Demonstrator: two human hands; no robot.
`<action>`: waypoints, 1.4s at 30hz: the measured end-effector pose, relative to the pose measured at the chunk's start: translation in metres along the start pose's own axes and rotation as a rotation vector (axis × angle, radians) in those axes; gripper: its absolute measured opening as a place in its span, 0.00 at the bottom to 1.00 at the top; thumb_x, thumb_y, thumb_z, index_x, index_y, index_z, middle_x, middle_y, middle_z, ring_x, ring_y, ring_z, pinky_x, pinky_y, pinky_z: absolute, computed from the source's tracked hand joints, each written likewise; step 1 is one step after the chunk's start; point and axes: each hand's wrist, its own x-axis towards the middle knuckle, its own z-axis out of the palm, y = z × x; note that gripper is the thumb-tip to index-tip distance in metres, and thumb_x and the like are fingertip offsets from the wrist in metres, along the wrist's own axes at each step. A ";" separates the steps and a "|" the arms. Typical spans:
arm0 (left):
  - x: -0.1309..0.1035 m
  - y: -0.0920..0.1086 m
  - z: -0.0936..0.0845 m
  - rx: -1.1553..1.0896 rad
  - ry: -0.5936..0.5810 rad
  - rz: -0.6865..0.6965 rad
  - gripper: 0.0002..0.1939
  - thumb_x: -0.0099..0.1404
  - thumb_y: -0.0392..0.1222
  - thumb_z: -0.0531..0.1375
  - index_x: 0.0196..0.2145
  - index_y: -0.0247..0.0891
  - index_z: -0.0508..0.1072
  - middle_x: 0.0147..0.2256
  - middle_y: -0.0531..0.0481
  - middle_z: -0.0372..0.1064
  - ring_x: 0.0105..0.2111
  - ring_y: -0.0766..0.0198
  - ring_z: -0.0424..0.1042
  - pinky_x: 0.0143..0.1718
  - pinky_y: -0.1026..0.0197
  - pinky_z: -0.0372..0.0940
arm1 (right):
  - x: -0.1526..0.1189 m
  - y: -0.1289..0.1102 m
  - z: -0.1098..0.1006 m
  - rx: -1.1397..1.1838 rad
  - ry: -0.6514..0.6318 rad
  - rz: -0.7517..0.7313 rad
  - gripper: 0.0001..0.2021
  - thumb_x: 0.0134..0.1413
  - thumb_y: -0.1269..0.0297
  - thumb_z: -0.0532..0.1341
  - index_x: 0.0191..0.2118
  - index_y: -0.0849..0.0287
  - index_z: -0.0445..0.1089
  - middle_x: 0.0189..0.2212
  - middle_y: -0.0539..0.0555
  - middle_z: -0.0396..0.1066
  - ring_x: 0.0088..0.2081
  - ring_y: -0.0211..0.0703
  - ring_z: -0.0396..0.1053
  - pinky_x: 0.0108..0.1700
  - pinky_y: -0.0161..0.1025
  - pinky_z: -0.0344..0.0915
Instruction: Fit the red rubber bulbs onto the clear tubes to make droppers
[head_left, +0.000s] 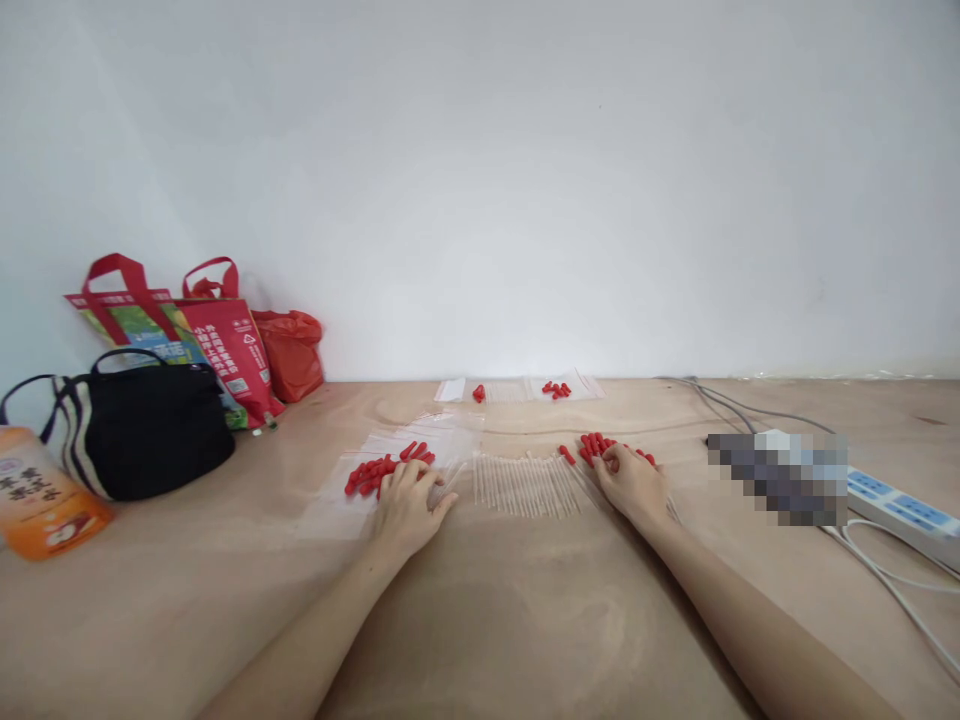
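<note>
My left hand [411, 502] rests at the near right edge of a pile of small red knobbed pieces [367, 476], with its thumb stretched away from its fingers. That pile lies on clear plastic bags [337, 508]. My right hand [631, 484] is at a second pile of red pieces [596, 443], its thumb and fingertips drawn together; what is between them is hidden. A row of thin pale sticks [525, 486] lies side by side on the table between my hands. One red piece [567, 455] lies at the row's right end.
Against the wall, clear bags [510, 390] hold red pieces and sticks. At left stand a black bag [161, 430], a pink printed bag [229, 345], a red plastic bag [289, 350] and an orange-white pouch [49, 500]. A power strip [900, 505] with cables [892, 585] lies at right, beside a pixelated patch.
</note>
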 end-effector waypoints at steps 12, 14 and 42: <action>0.005 -0.007 -0.010 0.132 0.049 -0.145 0.07 0.54 0.43 0.55 0.30 0.40 0.70 0.35 0.46 0.65 0.38 0.55 0.62 0.38 0.53 0.52 | -0.016 -0.020 -0.001 0.007 -0.038 -0.261 0.08 0.48 0.61 0.55 0.25 0.57 0.67 0.28 0.52 0.72 0.33 0.44 0.66 0.37 0.41 0.48; 0.006 -0.011 -0.013 0.172 0.040 -0.170 0.07 0.53 0.42 0.55 0.30 0.40 0.70 0.36 0.46 0.65 0.39 0.54 0.61 0.38 0.53 0.52 | -0.015 -0.022 -0.001 -0.030 -0.076 -0.229 0.08 0.48 0.62 0.54 0.25 0.58 0.67 0.28 0.54 0.72 0.33 0.45 0.66 0.38 0.43 0.49; -0.001 0.020 0.004 -0.422 0.049 0.048 0.06 0.61 0.38 0.48 0.32 0.37 0.64 0.31 0.49 0.67 0.33 0.61 0.66 0.35 0.59 0.61 | -0.042 -0.039 -0.003 0.604 -0.128 -0.568 0.09 0.56 0.66 0.47 0.39 0.60 0.61 0.30 0.55 0.67 0.32 0.41 0.65 0.35 0.38 0.60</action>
